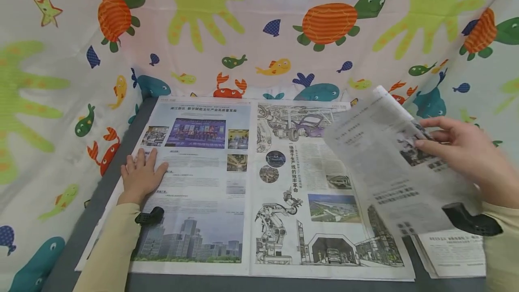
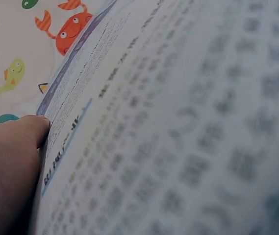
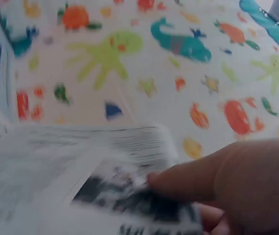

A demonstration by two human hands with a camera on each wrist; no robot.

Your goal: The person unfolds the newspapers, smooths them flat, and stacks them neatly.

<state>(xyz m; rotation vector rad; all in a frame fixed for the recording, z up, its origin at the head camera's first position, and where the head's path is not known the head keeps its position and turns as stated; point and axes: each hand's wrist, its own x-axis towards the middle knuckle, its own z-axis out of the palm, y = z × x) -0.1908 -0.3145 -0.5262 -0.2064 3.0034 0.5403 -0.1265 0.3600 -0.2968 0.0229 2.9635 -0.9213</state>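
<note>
An open newspaper (image 1: 211,166) lies spread on the grey table, with a city photo low on its left page and line drawings on the right one. My left hand (image 1: 142,175) rests on that left page near its outer edge, fingers spread. Close print fills most of the left wrist view, with part of the hand (image 2: 9,171) at the left. At the right, my right hand (image 1: 466,152) pinches a raised newspaper sheet (image 1: 377,161), thumb on top. The sheet slants over the right page's outer edge. In the right wrist view, the thumb (image 3: 188,181) lies on a dark printed photo.
Some stacked papers (image 1: 454,253) lie at the front right, partly under the raised sheet. Cloth printed with sea animals (image 1: 251,21) walls the table at the back and both sides. The grey table (image 1: 284,284) shows along the front edge.
</note>
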